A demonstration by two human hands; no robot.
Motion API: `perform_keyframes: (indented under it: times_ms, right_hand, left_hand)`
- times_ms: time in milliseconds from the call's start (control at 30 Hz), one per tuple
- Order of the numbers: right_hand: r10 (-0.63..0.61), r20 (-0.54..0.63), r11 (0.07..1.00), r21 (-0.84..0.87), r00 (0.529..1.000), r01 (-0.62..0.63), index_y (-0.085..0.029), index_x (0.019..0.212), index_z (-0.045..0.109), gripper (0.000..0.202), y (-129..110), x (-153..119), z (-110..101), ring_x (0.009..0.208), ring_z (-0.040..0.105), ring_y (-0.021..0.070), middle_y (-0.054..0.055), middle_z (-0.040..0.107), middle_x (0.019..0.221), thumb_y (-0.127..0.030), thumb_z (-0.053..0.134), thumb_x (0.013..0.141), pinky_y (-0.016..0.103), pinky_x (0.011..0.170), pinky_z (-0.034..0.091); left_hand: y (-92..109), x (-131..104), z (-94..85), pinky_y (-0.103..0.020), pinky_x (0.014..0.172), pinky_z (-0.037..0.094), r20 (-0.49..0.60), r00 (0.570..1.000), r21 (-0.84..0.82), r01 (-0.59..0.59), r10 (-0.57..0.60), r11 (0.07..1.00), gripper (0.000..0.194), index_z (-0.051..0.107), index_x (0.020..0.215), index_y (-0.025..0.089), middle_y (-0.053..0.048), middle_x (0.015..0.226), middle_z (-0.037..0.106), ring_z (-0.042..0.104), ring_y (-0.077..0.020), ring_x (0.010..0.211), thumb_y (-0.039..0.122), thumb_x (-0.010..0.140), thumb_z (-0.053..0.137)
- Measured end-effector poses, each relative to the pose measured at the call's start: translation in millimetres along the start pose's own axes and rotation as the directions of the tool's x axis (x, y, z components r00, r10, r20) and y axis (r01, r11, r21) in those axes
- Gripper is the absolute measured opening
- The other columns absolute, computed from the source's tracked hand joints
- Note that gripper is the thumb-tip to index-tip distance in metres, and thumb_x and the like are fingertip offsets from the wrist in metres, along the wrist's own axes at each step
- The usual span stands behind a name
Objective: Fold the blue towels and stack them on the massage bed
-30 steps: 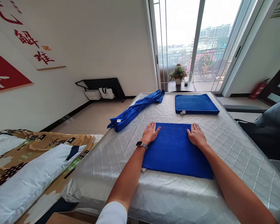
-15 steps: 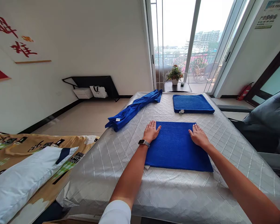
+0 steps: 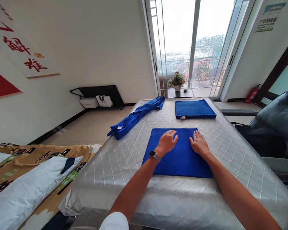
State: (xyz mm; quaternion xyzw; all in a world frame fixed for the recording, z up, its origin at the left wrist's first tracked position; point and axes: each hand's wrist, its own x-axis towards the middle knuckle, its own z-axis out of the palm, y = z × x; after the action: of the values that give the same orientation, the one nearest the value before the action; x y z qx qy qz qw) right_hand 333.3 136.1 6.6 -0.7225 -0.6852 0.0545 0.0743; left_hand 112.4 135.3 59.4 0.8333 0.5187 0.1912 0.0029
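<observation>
A blue towel, folded into a flat rectangle, lies on the silver quilted mattress in front of me. My right hand rests flat on its right side near the far corner, fingers stretched out. Over the towel's middle is my left hand, fingers extended and loosely bent, holding nothing; whether it touches the cloth I cannot tell. Farther back on the right sits a neat stack of folded blue towels. Several loose blue towels lie bunched lengthwise along the back left edge.
At the left is a bed with a patterned sheet and a white pillow. A potted plant stands on a small dark table by the sliding glass door. Grey padded bedding is on the right, with a fire extinguisher behind.
My left hand has lifted from the towel's left edge and moved right, over its middle. My right hand stays on the right side. The view has shifted slightly.
</observation>
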Motion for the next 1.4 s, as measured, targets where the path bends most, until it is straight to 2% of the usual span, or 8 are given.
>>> perform_keyframes:
  times_ms: [100,200,300,533,633,867,1033,1400]
  right_hand:
    - [-0.026,-0.017,0.999,-0.019,1.0,0.026,0.003,0.161,0.024,0.07,1,-2,0,0.158,0.017,0.0273,0.019,0.021,0.169,-0.041,0.023,0.106,0.04,0.127,0.012]
    - [-0.041,-0.016,0.999,-0.025,0.999,0.041,0.003,0.161,0.025,0.069,2,-2,0,0.158,0.017,0.0273,0.019,0.021,0.169,-0.039,0.023,0.106,0.039,0.127,0.013]
    - [-0.026,-0.017,1.0,-0.005,1.0,0.025,0.002,0.161,0.025,0.07,1,-1,-1,0.158,0.018,0.0269,0.018,0.023,0.169,-0.042,0.023,0.106,0.04,0.127,0.013]
    - [-0.017,-0.005,1.0,-0.004,1.0,0.017,0.002,0.161,0.024,0.072,2,0,1,0.158,0.017,0.0267,0.018,0.021,0.169,-0.043,0.02,0.105,0.04,0.128,0.012]
    - [-0.014,-0.006,1.0,-0.021,1.0,0.014,0.002,0.161,0.024,0.072,3,0,2,0.158,0.017,0.0265,0.018,0.021,0.169,-0.043,0.019,0.105,0.04,0.128,0.012]
    - [-0.002,0.063,0.996,-0.091,0.998,0.008,0.002,0.162,0.023,0.072,1,-10,-14,0.158,0.017,0.0274,0.017,0.02,0.17,-0.042,0.018,0.106,0.042,0.128,0.015]
    - [-0.101,0.108,0.984,-0.135,0.989,0.116,-0.003,0.163,0.025,0.072,4,-39,-25,0.159,0.015,0.0251,0.013,0.018,0.171,-0.045,0.019,0.105,0.043,0.128,0.015]
    - [-0.06,0.074,0.985,-0.158,0.995,0.072,-0.002,0.164,0.018,0.074,0,-77,2,0.159,0.012,0.0263,0.014,0.012,0.171,-0.047,0.019,0.106,0.043,0.129,0.015]
  left_hand:
    - [41,9,32.2,-0.041,0.124,0.033,0.12,0.981,-0.032,-0.152,0.155,0.988,0.057,0.055,0.146,0.015,-0.013,0.155,0.052,0.044,-0.0252,0.147,0.05,0.108,0.031]
    - [52,14,55.2,-0.047,0.125,0.029,0.154,0.976,-0.015,-0.157,0.157,0.988,0.059,0.048,0.153,0.019,-0.013,0.162,0.042,0.035,-0.0259,0.153,0.053,0.109,0.027]
    - [29,8,52.8,-0.048,0.127,0.026,0.18,0.98,0.024,-0.094,0.088,0.995,0.064,0.043,0.157,0.019,-0.013,0.164,0.038,0.031,-0.026,0.155,0.056,0.108,0.026]
    - [-73,-36,8.3,-0.045,0.128,0.022,0.166,0.961,0.145,0.199,-0.222,0.969,0.067,0.038,0.159,0.015,-0.012,0.166,0.034,0.027,-0.0253,0.156,0.055,0.108,0.022]
    - [-93,-48,3.5,-0.044,0.128,0.023,0.146,0.941,0.14,0.287,-0.306,0.948,0.07,0.034,0.16,0.011,-0.015,0.167,0.03,0.026,-0.0258,0.156,0.054,0.107,0.023]
    - [-92,-49,5.5,-0.042,0.129,0.02,0.135,0.931,0.106,0.326,-0.339,0.939,0.076,0.031,0.16,0.005,-0.017,0.168,0.026,0.025,-0.0276,0.156,0.057,0.106,0.023]
    - [-96,-50,5.3,-0.043,0.128,0.021,0.145,0.936,0.096,0.311,-0.322,0.946,0.079,0.031,0.16,0.004,-0.018,0.168,0.027,0.025,-0.0288,0.156,0.06,0.105,0.021]
    - [-101,-50,0.1,-0.044,0.128,0.02,0.147,0.934,0.135,0.308,-0.326,0.942,0.076,0.034,0.16,0.007,-0.017,0.167,0.031,0.028,-0.0285,0.155,0.059,0.106,0.022]
